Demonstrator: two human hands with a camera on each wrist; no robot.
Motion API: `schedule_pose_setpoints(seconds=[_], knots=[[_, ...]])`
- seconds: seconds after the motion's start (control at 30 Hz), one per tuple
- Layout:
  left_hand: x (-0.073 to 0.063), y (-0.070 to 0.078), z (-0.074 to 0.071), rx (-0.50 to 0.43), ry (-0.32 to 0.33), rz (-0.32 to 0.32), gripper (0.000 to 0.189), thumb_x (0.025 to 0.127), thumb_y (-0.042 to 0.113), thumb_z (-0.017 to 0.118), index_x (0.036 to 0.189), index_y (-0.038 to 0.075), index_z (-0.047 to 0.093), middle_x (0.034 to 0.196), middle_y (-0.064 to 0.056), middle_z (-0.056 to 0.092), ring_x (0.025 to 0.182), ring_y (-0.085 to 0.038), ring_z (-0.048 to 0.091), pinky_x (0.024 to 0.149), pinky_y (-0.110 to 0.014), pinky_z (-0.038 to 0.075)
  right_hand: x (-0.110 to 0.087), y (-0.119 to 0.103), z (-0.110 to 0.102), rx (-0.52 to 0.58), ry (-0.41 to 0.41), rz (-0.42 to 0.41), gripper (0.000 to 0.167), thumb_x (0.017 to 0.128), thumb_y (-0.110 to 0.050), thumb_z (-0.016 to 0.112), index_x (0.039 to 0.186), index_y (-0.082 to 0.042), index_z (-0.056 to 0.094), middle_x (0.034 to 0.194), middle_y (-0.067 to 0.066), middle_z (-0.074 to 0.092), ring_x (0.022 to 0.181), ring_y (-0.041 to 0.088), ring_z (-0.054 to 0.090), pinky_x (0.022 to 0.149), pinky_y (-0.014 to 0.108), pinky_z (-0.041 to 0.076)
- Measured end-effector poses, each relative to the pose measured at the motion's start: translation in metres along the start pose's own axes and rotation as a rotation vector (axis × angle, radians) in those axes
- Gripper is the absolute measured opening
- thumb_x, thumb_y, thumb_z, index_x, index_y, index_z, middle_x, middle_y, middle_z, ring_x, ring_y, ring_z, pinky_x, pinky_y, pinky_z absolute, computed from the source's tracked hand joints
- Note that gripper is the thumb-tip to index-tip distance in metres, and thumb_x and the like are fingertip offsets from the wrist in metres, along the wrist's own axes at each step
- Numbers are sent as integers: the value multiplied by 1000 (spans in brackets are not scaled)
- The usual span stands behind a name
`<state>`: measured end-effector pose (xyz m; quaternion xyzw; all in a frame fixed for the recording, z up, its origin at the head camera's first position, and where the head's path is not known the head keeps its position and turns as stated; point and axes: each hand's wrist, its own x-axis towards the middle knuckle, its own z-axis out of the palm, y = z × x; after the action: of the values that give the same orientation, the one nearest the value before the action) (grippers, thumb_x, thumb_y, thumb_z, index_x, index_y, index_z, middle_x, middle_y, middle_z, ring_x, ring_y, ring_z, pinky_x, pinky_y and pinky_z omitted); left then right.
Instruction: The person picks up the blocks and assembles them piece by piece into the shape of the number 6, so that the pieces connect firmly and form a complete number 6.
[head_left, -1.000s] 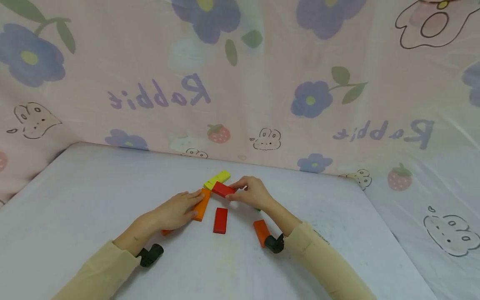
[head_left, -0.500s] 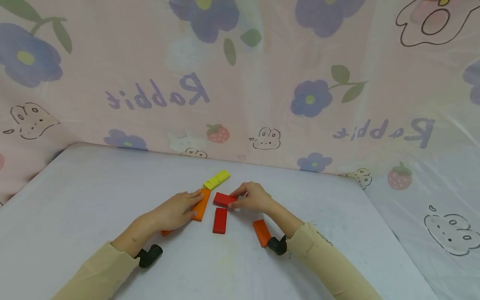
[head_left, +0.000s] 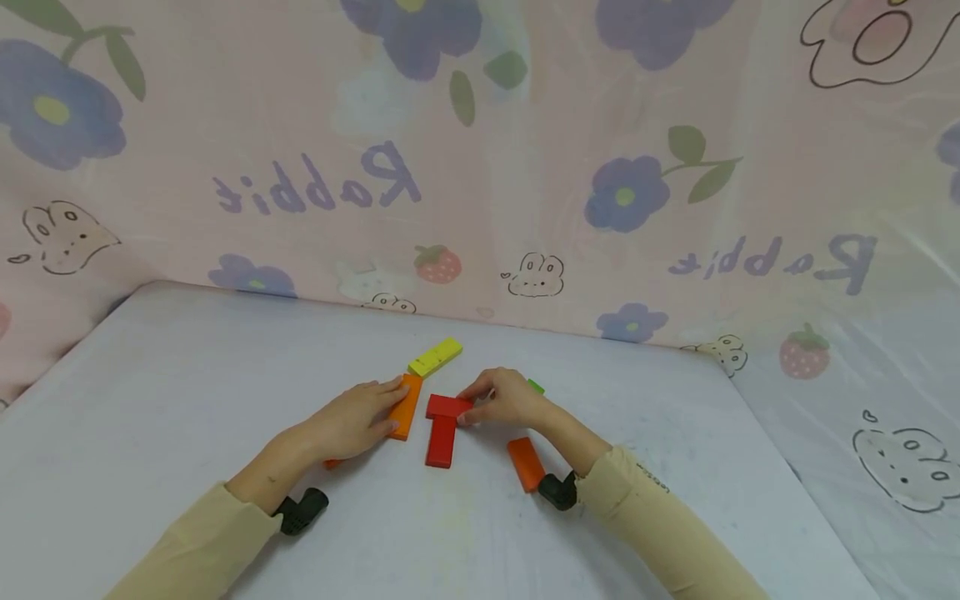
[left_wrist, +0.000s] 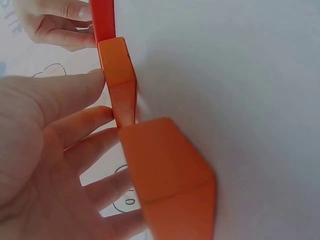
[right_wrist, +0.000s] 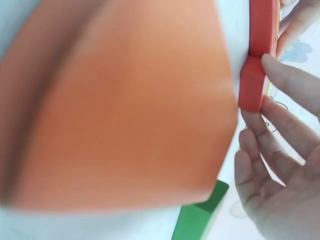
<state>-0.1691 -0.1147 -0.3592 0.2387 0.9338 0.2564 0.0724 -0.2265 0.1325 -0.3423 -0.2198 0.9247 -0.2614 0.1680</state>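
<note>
Your right hand (head_left: 506,398) pinched the upper red block (head_left: 444,407) between thumb and fingers, holding it by its right end. That block lay crosswise at the far end of the lower red block (head_left: 441,443), the two making a T on the white desk (head_left: 225,400).

Your left hand (head_left: 348,421) rested at the orange block (head_left: 407,408), just left of the red pair, its fingers extended and slightly spread, the thumb and the nearest fingertips touching the block. Beyond it, the yellow block (head_left: 435,357) slanted off to the right, one end at the orange block's far end.

Under your left wrist sat a half-hidden orange block (left_wrist: 170,165), and a darker orange block (head_left: 526,463) lay near your right wrist camera (head_left: 557,492). The green block (right_wrist: 200,212) was mostly covered by your right hand in the head view. A printed cloth (head_left: 480,183) hung behind the desk.
</note>
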Motion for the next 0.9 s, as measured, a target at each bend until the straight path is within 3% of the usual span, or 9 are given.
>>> schedule_pose_setpoints(seconds=[0.27,0.57,0.9], knots=[[0,6,-2,20,26,-21,51,92,13,62,138,-4,48,147,-22,42,132,-43,42,107,-58,35,-2,-1,-1,-12,-62,-80,29,81,-23,77,108,-15,74,97,-5,66,95,16,53,81,28,46],[0,9,-1,29,28,-61,52,92,15,62,138,-2,48,147,-21,42,132,-42,42,108,-57,35,-2,-4,2,1,-123,-79,28,81,-23,77,108,-17,75,97,-6,65,96,14,52,83,29,45],[0,10,2,23,35,-61,51,92,14,62,137,-3,49,147,-21,42,132,-42,43,107,-57,35,-3,-4,9,-13,-112,-125,31,80,-20,77,110,-14,74,98,-4,65,92,13,52,79,25,45]])
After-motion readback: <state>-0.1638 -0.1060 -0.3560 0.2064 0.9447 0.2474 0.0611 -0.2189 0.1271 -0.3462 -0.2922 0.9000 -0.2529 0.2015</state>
